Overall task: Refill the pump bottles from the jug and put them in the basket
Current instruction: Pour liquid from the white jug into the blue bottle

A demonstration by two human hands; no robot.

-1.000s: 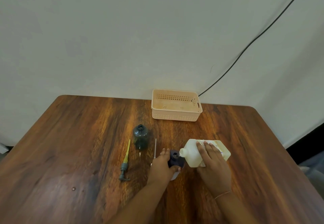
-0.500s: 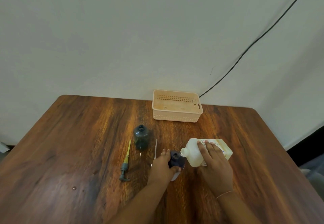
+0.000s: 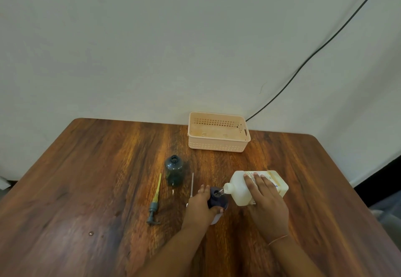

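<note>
My right hand (image 3: 266,203) grips a cream-white jug (image 3: 240,186), tipped on its side with its spout at the mouth of a dark blue pump bottle (image 3: 217,197). A clear stream runs from spout to opening. My left hand (image 3: 200,207) wraps that bottle from the left and holds it upright. A second dark teal bottle (image 3: 174,173) stands open further left. A pump head with a yellow tube (image 3: 155,201) lies on the table beside it. A thin clear tube (image 3: 192,184) lies between the bottles. The peach basket (image 3: 218,146) sits at the far edge.
The brown wooden table (image 3: 97,179) carries everything; a few drops (image 3: 91,233) mark its near left. A black cable (image 3: 303,66) runs down the white wall behind the basket. The table's right edge drops off to a dark floor.
The jug has tipped slightly further, and liquid now runs from its spout into the blue bottle. Both hands stay in place.
</note>
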